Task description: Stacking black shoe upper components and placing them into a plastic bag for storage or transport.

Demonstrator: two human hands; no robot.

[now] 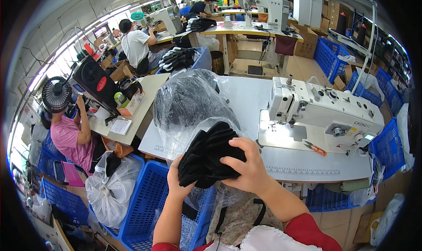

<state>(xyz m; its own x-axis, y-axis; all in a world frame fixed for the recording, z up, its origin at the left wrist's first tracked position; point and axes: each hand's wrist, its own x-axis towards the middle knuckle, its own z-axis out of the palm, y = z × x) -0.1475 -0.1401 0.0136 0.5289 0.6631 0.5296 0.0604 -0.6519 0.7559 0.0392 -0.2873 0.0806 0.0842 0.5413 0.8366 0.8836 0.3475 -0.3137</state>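
Black fabric stack [211,156]: holding it up at the near edge of the table [246,95], left of the middle; gripping its lower left side with the left hand [178,180]; spreading two fingers of the right hand [248,167] apart and pressing both tips into its right side; being unable to tell the spread of the left fingers, hidden behind cloth; seeing a white sewing machine [325,112] standing toward the right edge, orange-handled snips [318,150] lying just before it, a ruler strip [303,170] following the near edge; finding a clear plastic bag [189,101] bulging along the left edge, blurring its dark contents; glimpsing a person in pink [72,139] beyond, head partly hiding behind a black fan [56,94]; losing the needle area in lamp glare.
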